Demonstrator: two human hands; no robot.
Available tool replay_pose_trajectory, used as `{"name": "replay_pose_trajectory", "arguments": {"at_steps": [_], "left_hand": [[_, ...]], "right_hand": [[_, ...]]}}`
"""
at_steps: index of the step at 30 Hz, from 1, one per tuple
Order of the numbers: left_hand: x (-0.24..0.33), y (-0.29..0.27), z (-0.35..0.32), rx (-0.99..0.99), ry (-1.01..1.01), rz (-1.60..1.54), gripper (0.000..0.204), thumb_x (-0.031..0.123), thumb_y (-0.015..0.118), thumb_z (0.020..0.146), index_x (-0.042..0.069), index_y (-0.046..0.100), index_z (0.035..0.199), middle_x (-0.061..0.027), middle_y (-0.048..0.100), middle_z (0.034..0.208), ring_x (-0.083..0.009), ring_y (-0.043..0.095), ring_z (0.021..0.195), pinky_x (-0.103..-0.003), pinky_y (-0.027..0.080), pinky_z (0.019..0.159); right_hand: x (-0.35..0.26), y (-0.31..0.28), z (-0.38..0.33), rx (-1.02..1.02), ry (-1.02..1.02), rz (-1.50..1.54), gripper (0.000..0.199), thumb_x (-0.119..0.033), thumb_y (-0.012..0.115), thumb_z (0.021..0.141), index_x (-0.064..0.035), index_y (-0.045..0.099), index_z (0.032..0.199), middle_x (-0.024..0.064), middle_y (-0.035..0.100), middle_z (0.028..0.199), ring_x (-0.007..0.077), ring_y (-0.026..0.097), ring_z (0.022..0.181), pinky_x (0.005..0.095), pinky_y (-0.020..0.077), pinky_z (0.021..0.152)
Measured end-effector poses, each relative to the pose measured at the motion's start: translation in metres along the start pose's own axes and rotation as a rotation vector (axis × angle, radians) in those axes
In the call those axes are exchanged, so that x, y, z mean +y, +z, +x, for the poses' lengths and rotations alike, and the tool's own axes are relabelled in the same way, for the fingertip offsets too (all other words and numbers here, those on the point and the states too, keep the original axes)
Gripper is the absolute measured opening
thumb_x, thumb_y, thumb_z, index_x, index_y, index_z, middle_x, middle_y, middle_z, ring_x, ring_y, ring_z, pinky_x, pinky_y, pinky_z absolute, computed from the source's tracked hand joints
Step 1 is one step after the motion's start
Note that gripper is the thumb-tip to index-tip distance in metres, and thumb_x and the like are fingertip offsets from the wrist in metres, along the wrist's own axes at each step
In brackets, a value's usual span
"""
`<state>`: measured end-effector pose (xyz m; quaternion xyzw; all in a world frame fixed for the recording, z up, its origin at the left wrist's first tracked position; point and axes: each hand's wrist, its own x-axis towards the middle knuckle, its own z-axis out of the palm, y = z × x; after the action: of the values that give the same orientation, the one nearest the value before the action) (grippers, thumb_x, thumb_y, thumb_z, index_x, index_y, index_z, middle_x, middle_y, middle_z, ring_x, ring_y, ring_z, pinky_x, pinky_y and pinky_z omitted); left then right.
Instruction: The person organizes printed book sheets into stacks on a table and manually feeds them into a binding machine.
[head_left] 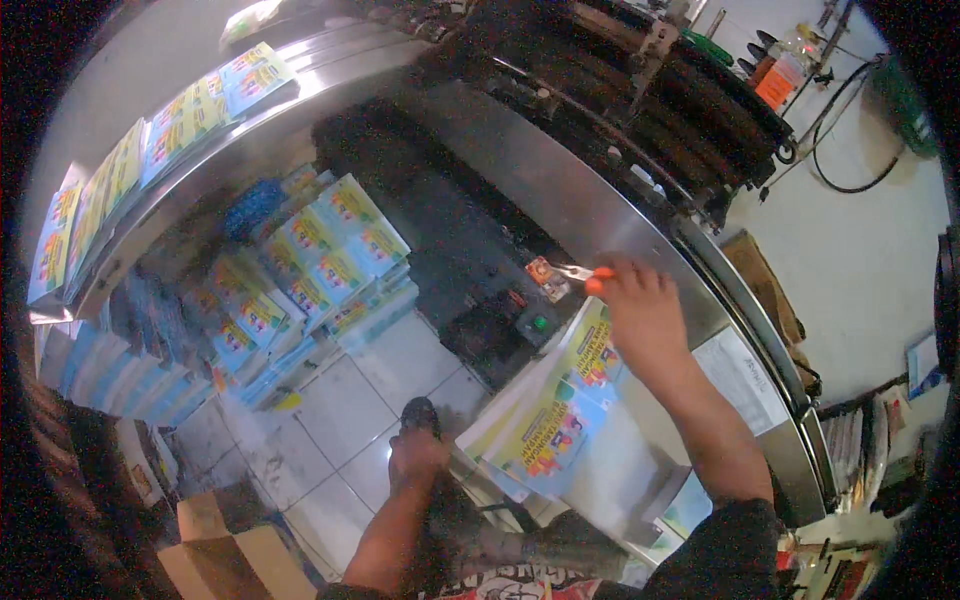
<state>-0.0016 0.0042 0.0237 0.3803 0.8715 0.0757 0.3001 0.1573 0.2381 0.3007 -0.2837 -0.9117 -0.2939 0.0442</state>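
My right hand (643, 305) is closed around orange-handled pliers (592, 277), the metal jaws pointing left. The jaw tips are beside a small orange-and-white box (547, 278) on the dark surface; whether they touch it I cannot tell. Below that hand and forearm lies a fanned stack of printed yellow-and-blue sheets (560, 425). My left hand (418, 457) hangs low over the tiled floor, near a dark shoe (420, 413). Its fingers are not clear enough to show whether it holds anything.
Several stacks of printed booklets (335, 240) stand on the left, with more along a metal ledge (310, 70). A large machine with dark rollers (680, 90) fills the far right. An opened cardboard box (235, 560) is at the lower left. A bottle with orange liquid (780, 80) stands beyond the rollers.
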Motion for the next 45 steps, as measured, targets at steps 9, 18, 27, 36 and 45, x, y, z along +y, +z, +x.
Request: {"name": "replay_pose_trajectory", "arguments": {"at_steps": [9,18,27,36,45], "left_hand": [[-0.004,-0.007,-0.003,-0.086,-0.029,0.129,0.046,0.042,0.041,0.092,0.008,0.064,0.111,-0.0198,0.063,0.109,-0.0331,0.058,0.105,-0.048,0.043,0.091],[-0.002,0.000,-0.006,-0.052,-0.046,0.058,0.050,0.038,0.045,0.088,-0.002,0.059,0.116,-0.0215,0.060,0.115,-0.0363,0.058,0.105,-0.049,0.041,0.095],[-0.008,0.023,0.008,-0.018,0.006,0.151,0.046,0.031,0.050,0.082,0.002,0.058,0.116,-0.0170,0.057,0.118,-0.0323,0.054,0.113,-0.049,0.041,0.095],[-0.010,0.024,0.006,0.010,0.026,0.159,0.043,0.029,0.051,0.082,0.001,0.059,0.114,-0.0158,0.058,0.113,-0.0320,0.056,0.110,-0.047,0.043,0.092],[-0.015,0.055,0.014,0.155,0.098,0.168,0.041,0.035,0.059,0.080,0.005,0.063,0.108,-0.0155,0.061,0.109,-0.0323,0.058,0.105,-0.046,0.045,0.090]], "right_hand": [[0.013,-0.059,-0.183,-0.325,0.946,1.227,0.028,-0.025,0.053,0.093,0.0006,0.051,0.102,0.0176,0.060,0.091,0.0344,0.059,0.077,0.0419,0.0457,0.073],[-0.114,-0.020,-0.245,-0.371,0.823,0.762,0.047,-0.029,0.060,0.087,0.0056,0.050,0.117,0.0265,0.052,0.117,0.0412,0.051,0.106,0.0458,0.0424,0.091],[-0.102,-0.042,-0.239,-0.388,0.693,0.858,0.067,-0.026,0.072,0.075,0.0018,0.043,0.129,0.0235,0.045,0.133,0.0410,0.045,0.120,0.0465,0.0381,0.101],[-0.003,-0.091,-0.361,-0.420,0.857,0.529,0.108,-0.022,0.087,0.050,-0.0001,0.032,0.140,0.0227,0.026,0.149,0.0419,0.028,0.135,0.0462,0.0273,0.110],[-0.017,-0.085,-0.426,-0.551,0.769,0.601,0.093,-0.014,0.085,0.052,-0.0021,0.041,0.134,0.0208,0.035,0.143,0.0409,0.034,0.130,0.0464,0.0318,0.108]]}}
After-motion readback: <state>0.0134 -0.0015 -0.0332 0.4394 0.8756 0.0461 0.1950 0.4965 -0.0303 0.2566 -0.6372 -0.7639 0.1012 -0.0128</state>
